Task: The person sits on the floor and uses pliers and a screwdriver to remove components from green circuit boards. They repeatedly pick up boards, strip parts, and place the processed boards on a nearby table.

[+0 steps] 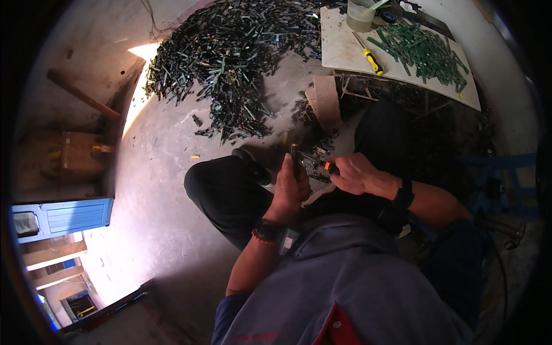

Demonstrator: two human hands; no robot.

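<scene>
Nearest to you, the fingers of your left hand point(291, 188) are folded around a dark narrow piece point(296, 161), with your thumb lying along it; the piece stands up beyond the thumb, and its lower part is hidden inside your grip. The fingers of your right hand point(363, 175) are held narrow around a tool with an orange and black handle point(331, 168). Its thin shaft reaches leftward to the dark piece, but I cannot tell whether the tip touches it, because this place is small and dim. Your left knee point(221, 187) and right knee point(380, 129) stand at both sides of this work. On the floor between them, just past your hands, lie small scraps point(322, 152), and a little farther a brown cardboard piece point(327, 103) leans near the edge of the worktop point(339, 49). On this pale worktop, a yellow and black screwdriver point(372, 61) lies near the front edge, a heap of green strips point(422, 50) is spread to its right, and a translucent container point(360, 17) stands behind it. To the left of the worktop, a large pile of dark strips point(236, 63) covers the far floor.
</scene>
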